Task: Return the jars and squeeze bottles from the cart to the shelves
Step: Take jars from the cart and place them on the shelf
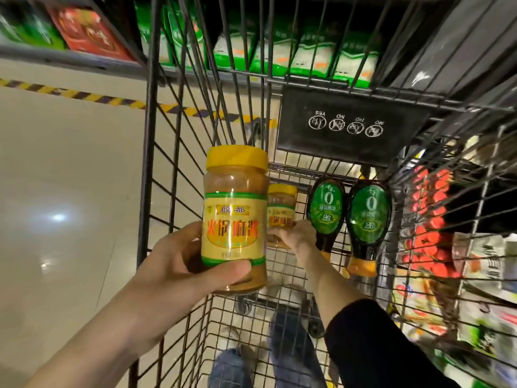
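Store aisle, wire cart between shelves: left hand wrapped around jar held upright above cart, right hand down inside, fingers closed on second jar, two bottles lying just beside on basket floor.

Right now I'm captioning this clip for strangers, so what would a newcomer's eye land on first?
First, the yellow-lidded jar held up in the left hand, centre frame over the wire cart. Next, the right hand reaching down to a second jar on the cart floor. Just right of it lie two dark squeeze bottles with green labels.
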The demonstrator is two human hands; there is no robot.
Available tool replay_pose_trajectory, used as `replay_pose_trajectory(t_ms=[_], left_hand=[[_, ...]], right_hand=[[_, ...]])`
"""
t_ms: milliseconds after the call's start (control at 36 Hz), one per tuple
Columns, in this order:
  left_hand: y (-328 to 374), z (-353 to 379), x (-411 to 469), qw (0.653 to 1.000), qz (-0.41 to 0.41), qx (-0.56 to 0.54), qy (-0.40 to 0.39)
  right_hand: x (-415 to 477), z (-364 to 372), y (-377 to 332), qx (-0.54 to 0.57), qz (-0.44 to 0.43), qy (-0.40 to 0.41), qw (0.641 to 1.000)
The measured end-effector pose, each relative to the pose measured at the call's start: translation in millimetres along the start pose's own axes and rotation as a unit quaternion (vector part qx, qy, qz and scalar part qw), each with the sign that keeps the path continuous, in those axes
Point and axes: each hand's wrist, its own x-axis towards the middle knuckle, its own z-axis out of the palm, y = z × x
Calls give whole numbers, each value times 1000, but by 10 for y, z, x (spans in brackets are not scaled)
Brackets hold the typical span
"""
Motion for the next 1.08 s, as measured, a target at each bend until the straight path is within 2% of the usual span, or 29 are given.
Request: replay_pose_trajectory(t_ms=[83, 222, 444, 556, 694, 778, 889, 972, 1083], left_hand=[[2, -24, -38, 1000, 9, -3, 0], [63, -31, -153, 1000, 20, 6, 1], [168, -49, -408, 998, 51, 27, 15], [252, -80, -598, 996, 81, 39, 17], [395, -157, -899, 991, 125, 49, 5], [476, -247, -1057, 987, 155, 47, -6], [610, -326, -1365, 972, 216, 82, -45], [719, -348, -1659, 960, 248, 84, -100], [873, -240, -2125, 927, 318, 108, -167]], right_hand=[[11, -22, 18, 18, 17, 5, 1000], [-126, -112, 84, 103, 19, -33, 994], [-776, -360, 229, 174, -84, -64, 979], [-1373, -588, 108, 214, -128, -22, 968], [-2154, -850, 96, 235, -237, 14, 943], [-2589, -905, 44, 254, -275, 68, 925], [-3296, -895, 110, 309, -328, 146, 881], [-3981, -864, 277, 354, -363, 214, 835], [-4841, -778, 570, 369, -389, 309, 786]])
